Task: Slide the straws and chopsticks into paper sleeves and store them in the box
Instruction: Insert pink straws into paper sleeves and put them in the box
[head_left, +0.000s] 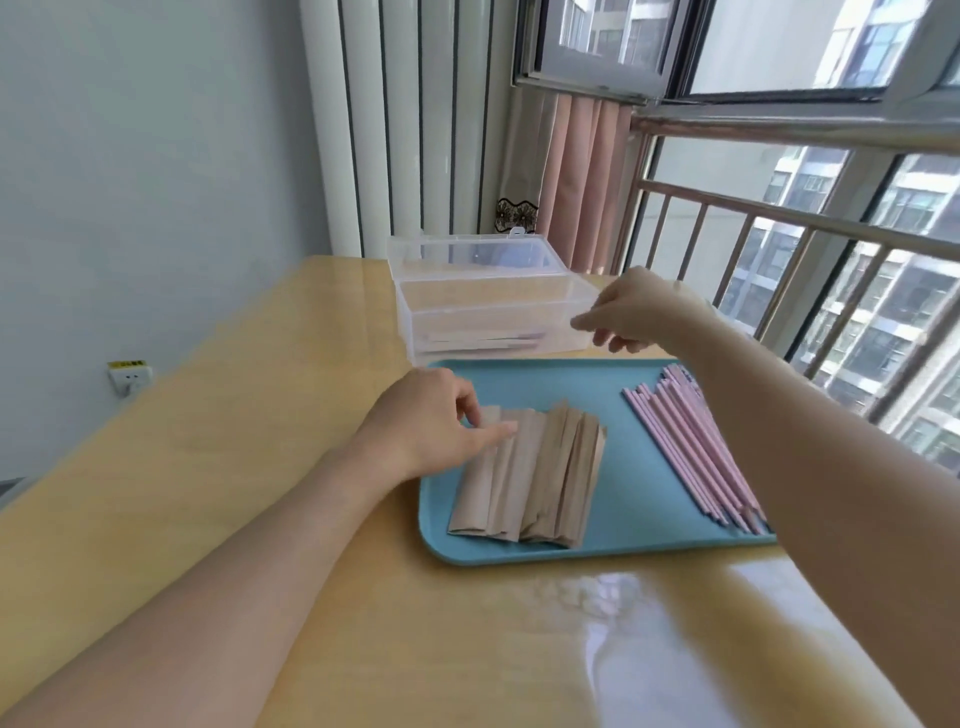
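Your left hand (431, 415) rests on the far left end of the fanned paper sleeves (527, 478), fingers fairly straight and spread a little, thumb lying along the top edge of the outermost sleeve; it looks set to peel one off the stack, though it has nothing pinched yet. Your right hand (631, 312) hangs over the near right corner of the clear box (493, 317), fingers loosely curled with thumb and forefinger close together. Whether anything thin sits between them you cannot tell from here; the likeliest reading is a hand at the box rim around a drop-off.

The sleeves lie overlapped on the left part of the blue tray (639, 525), which makes single edges easy to catch. The pink straws (696, 447) lie side by side along the tray's right side, partly hidden by your right forearm. No chopsticks can be made out.

The box stands just beyond the tray on the tabletop (249, 415), lid tipped back, with a few sleeved pieces lying on its floor.

No readable writing shows; the yellow sticker above the wall socket (130, 375) is too blurred.
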